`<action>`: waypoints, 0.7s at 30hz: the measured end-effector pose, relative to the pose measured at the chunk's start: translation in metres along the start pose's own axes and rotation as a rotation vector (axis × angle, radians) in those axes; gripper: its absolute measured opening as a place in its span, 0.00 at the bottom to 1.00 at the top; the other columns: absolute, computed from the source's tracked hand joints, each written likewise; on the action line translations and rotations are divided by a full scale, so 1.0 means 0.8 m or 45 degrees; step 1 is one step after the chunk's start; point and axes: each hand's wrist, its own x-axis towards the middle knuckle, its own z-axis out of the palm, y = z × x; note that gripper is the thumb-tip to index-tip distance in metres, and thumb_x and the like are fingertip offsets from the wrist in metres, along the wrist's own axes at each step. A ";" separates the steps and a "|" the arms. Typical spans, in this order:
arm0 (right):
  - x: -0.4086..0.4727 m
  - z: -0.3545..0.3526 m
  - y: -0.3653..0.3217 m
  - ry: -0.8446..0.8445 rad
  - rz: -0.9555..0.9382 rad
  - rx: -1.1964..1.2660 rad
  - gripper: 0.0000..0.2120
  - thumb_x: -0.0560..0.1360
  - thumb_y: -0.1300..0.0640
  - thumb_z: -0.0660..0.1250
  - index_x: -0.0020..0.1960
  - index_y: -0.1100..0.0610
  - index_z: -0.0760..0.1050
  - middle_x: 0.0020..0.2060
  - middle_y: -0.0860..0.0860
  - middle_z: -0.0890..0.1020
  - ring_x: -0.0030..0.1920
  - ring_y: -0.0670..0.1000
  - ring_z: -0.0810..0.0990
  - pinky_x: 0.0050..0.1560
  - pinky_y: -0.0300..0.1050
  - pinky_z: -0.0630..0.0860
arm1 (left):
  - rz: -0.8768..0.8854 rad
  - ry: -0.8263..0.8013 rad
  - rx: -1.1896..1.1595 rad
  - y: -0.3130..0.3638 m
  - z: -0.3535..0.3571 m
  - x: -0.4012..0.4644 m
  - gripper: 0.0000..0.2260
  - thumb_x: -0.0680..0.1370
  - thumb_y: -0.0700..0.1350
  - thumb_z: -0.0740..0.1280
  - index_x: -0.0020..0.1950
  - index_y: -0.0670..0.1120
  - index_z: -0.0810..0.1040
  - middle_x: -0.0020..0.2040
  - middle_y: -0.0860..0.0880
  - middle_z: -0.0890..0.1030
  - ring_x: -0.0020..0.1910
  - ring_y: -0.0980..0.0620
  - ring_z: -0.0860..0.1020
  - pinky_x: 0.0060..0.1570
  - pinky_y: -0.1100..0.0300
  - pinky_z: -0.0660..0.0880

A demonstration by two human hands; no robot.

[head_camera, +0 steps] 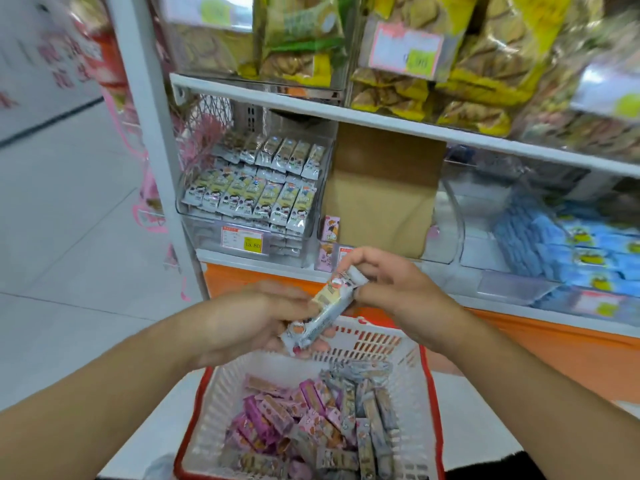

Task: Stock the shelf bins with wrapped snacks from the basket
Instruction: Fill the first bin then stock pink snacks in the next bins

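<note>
Wrapped snacks (322,311), probably light with slick, crushable film, sit clamped between left hand (254,322) below and right hand (391,287) above, over the basket (412,372); hold mid-body, not the crimped ends.

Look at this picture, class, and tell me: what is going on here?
A person is stocking a shop shelf. Both hands hold wrapped snack bars above a white basket with a red rim: the left hand grips the lower end, the right hand pinches the upper end. The basket holds many more pink and grey bars. Ahead, one clear shelf bin is already filled with rows of wrapped snacks; the bin beside it holds a brown cardboard piece.
</note>
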 end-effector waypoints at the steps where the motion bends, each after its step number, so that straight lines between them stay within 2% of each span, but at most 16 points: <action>1: -0.001 0.002 -0.005 0.031 -0.023 -0.014 0.18 0.75 0.79 0.60 0.58 0.63 0.77 0.54 0.60 0.86 0.52 0.55 0.85 0.51 0.49 0.84 | 0.022 -0.029 0.014 0.005 0.000 -0.006 0.16 0.79 0.43 0.72 0.65 0.38 0.80 0.59 0.37 0.84 0.58 0.39 0.84 0.59 0.46 0.79; 4: 0.002 0.007 -0.012 0.145 -0.075 -0.188 0.22 0.75 0.76 0.64 0.60 0.54 0.79 0.58 0.49 0.85 0.59 0.50 0.84 0.60 0.56 0.82 | 0.081 0.080 0.123 0.016 -0.008 -0.016 0.18 0.74 0.46 0.75 0.62 0.42 0.83 0.56 0.38 0.85 0.53 0.45 0.84 0.59 0.46 0.76; 6: 0.003 0.008 -0.015 0.169 -0.128 -0.391 0.24 0.76 0.71 0.68 0.63 0.46 0.78 0.60 0.43 0.82 0.62 0.44 0.81 0.61 0.48 0.80 | 0.090 0.166 0.201 0.020 -0.016 -0.016 0.16 0.74 0.47 0.77 0.60 0.44 0.85 0.52 0.39 0.86 0.48 0.48 0.82 0.53 0.50 0.74; 8: 0.004 0.009 -0.014 0.154 -0.183 -0.589 0.21 0.77 0.65 0.72 0.63 0.43 0.78 0.61 0.41 0.81 0.65 0.42 0.78 0.63 0.41 0.77 | 0.112 0.240 0.214 0.027 -0.020 -0.014 0.12 0.75 0.44 0.78 0.57 0.43 0.86 0.46 0.40 0.85 0.44 0.50 0.80 0.45 0.56 0.74; 10: 0.004 0.015 -0.013 0.183 -0.193 -0.673 0.15 0.77 0.59 0.75 0.59 0.43 0.79 0.56 0.40 0.81 0.61 0.43 0.79 0.61 0.43 0.78 | 0.155 0.347 0.145 0.035 -0.024 -0.010 0.13 0.74 0.44 0.78 0.54 0.38 0.85 0.42 0.41 0.83 0.42 0.49 0.79 0.40 0.60 0.75; 12: 0.006 0.027 -0.014 0.199 -0.141 -0.625 0.11 0.76 0.54 0.77 0.55 0.45 0.79 0.50 0.42 0.81 0.54 0.45 0.81 0.56 0.48 0.79 | 0.182 0.456 0.034 0.040 -0.027 -0.004 0.20 0.72 0.46 0.80 0.53 0.32 0.82 0.45 0.38 0.85 0.43 0.44 0.81 0.40 0.60 0.78; 15: 0.007 0.047 -0.016 0.129 -0.100 -0.517 0.13 0.75 0.50 0.78 0.55 0.47 0.77 0.47 0.46 0.82 0.49 0.47 0.82 0.52 0.52 0.80 | 0.166 0.491 -0.057 0.046 -0.021 0.001 0.17 0.75 0.50 0.76 0.52 0.36 0.85 0.50 0.38 0.87 0.47 0.41 0.84 0.45 0.58 0.82; 16: 0.008 0.050 -0.015 0.136 -0.121 -0.565 0.15 0.75 0.48 0.78 0.57 0.46 0.75 0.49 0.45 0.81 0.51 0.46 0.81 0.53 0.52 0.80 | 0.143 0.485 -0.070 0.046 -0.020 0.002 0.16 0.77 0.52 0.75 0.52 0.38 0.85 0.50 0.38 0.87 0.47 0.40 0.85 0.47 0.55 0.83; 18: 0.011 0.053 -0.015 0.168 -0.168 -0.715 0.24 0.74 0.44 0.78 0.65 0.39 0.70 0.60 0.37 0.77 0.61 0.41 0.77 0.59 0.48 0.77 | 0.100 0.464 -0.057 0.047 -0.022 0.003 0.17 0.78 0.53 0.73 0.55 0.39 0.85 0.51 0.38 0.87 0.48 0.38 0.86 0.47 0.52 0.83; 21: 0.015 0.055 -0.021 0.093 -0.255 -0.809 0.39 0.74 0.46 0.78 0.77 0.32 0.60 0.74 0.26 0.60 0.74 0.36 0.64 0.70 0.43 0.69 | 0.081 0.439 0.042 0.047 -0.030 0.001 0.18 0.79 0.55 0.73 0.54 0.40 0.86 0.49 0.39 0.87 0.46 0.41 0.86 0.44 0.54 0.82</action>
